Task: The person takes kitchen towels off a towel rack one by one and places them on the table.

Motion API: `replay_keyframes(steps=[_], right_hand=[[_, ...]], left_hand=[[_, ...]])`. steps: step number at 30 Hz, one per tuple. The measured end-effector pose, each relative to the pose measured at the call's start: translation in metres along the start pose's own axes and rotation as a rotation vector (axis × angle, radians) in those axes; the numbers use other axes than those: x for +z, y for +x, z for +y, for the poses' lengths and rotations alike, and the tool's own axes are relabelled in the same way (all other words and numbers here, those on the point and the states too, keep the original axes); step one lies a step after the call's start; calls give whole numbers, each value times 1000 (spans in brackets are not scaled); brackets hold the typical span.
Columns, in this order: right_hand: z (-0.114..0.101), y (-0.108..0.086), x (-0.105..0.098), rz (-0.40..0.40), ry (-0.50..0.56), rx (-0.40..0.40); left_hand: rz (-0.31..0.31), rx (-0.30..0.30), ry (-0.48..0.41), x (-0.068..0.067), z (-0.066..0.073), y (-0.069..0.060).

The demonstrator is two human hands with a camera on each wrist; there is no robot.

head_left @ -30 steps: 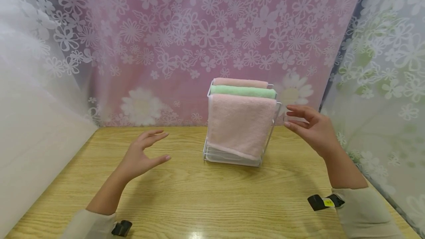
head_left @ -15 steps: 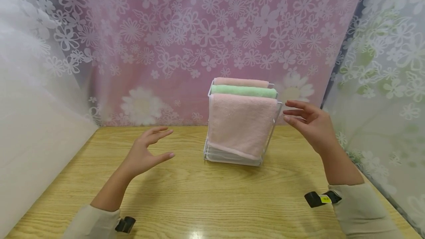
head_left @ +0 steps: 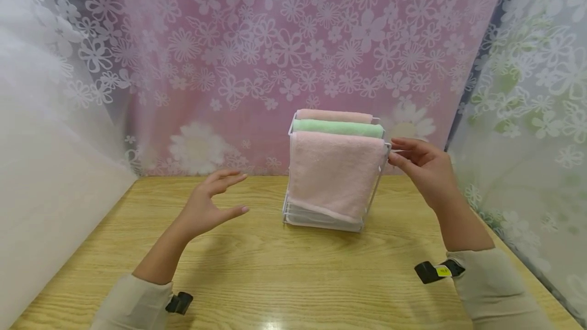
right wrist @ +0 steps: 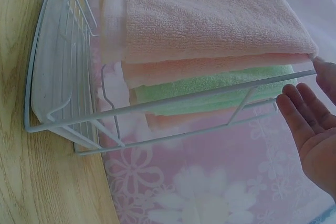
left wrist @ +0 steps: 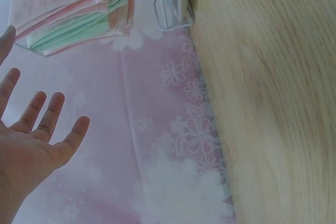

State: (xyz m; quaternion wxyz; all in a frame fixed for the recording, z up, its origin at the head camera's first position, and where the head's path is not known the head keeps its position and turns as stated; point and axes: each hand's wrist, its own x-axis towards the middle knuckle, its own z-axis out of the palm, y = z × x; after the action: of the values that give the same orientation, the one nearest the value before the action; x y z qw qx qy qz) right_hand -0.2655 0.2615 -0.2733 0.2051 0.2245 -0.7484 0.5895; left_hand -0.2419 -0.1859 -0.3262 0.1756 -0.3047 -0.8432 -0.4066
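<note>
A white wire rack [head_left: 377,187] stands on the table, with a pink towel [head_left: 337,174] over its front bar, a green towel [head_left: 338,127] behind it and another pink towel [head_left: 335,115] at the back. The right hand [head_left: 426,174] is at the rack's upper right corner; in the right wrist view its thumb and fingers [right wrist: 299,108] lie on either side of the upper end of the wire frame [right wrist: 184,100], and whether they touch it is hard to tell. Left of the rack, the left hand [head_left: 202,208] hangs with fingers spread, holding nothing.
The rack has a white tray [right wrist: 50,61] at its base. Behind the wooden table [head_left: 284,274] hangs a pink flowered curtain [head_left: 257,65]. A pale sheet [head_left: 55,131] closes the left side and a flowered sheet [head_left: 527,141] the right.
My right hand has moved left to the rack's upper right corner. The left hand has moved a little to the right, toward the rack. The rack and towels stay in place.
</note>
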Motion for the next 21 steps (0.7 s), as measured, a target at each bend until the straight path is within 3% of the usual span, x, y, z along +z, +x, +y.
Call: replay_keyframes(steps=[7,21], right_hand=[[4,3,4,-15,117,-34],[3,9,6,11,130,-17]], left_hand=[[-16,14,2,2,2,6],[-30,3,-16,3,10,19]])
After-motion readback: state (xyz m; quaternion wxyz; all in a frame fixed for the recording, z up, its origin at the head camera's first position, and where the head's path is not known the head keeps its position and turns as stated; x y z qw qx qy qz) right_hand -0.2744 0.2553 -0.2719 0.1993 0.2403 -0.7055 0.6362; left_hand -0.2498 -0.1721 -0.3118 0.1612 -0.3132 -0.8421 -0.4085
